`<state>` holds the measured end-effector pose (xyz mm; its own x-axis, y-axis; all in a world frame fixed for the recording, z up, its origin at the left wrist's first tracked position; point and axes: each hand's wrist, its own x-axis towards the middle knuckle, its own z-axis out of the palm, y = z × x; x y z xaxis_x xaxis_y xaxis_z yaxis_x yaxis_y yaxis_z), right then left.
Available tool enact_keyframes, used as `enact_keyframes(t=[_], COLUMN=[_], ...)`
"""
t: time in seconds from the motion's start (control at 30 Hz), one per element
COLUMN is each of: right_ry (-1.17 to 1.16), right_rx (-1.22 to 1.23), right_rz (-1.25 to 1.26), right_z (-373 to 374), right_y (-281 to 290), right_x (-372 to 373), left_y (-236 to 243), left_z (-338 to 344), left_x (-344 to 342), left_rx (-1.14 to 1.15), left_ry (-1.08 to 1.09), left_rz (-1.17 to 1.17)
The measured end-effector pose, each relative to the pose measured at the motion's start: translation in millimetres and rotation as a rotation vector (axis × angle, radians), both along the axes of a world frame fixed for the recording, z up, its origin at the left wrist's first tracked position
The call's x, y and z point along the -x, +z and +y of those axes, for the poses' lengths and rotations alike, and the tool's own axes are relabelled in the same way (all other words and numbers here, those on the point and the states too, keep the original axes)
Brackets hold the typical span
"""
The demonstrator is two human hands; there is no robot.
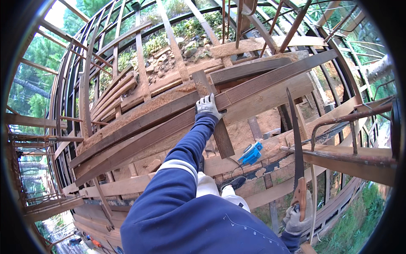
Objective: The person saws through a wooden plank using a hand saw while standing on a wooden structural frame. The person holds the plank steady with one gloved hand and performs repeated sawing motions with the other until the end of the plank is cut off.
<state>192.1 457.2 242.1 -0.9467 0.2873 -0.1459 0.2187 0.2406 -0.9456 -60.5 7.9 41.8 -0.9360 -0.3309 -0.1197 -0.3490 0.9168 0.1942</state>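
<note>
So the whole spot is ringed by a big open timber frame [174, 46], slats curving from about 8 o'clock over the top to 3, with trees and greenery showing through. Reddish dirt [243, 127] shows near the middle, and a rusty metal tube frame [338, 120] juts in at 3 o'clock.

Main thing is a long brown grooved board [262, 84] slanting from 8 o'clock up to 2, with a thick pale beam [272, 96] along its lower side toward 2. A shorter dark piece [222, 137] crosses the board near centre; the glove hides the crossing, so can't tell which is on top. The handsaw [298, 148] is at 3 to 4 o'clock, blade pointing up toward 2, and a blue power tool [252, 153] sits closer in at 4.

Both hands are gloved. Left hand [209, 106], just above centre, lies over that crossing, fingers slightly apart; can't tell if it's gripping. Right hand [295, 218], between 4 and 5, is wrapped around the saw's wooden handle.
</note>
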Motion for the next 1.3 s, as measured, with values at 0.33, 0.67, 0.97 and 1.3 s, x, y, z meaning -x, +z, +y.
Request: enact_keyframes(t=[0.33, 0.67, 0.97, 1.3], right_ry=[-0.208, -0.25, -0.105, -0.106], right_rx=[-0.09, -0.165, -0.278, -0.071], right_rz=[-0.235, -0.445, -0.539, -0.463], right_z=[-31.6, -85.5, -131.3, -105.1], right_y=[-107.1, -198.9, -177.3, -186.4], right_x=[-158.5, -268.9, -231.4, -194.9], left_y=[4.3, -18.4, -14.6, 6.9], left_z=[-137.2, -272.0, -257.4, -260.8], left_x=[-130.9, -260.2, -298.1, -289.1], left_rx=[-0.092, 0.016, -0.064, -0.058], left_ry=[-0.14, -0.019, -0.019, -0.056], left_rz=[-0.065, -0.345, -0.365, -0.426])
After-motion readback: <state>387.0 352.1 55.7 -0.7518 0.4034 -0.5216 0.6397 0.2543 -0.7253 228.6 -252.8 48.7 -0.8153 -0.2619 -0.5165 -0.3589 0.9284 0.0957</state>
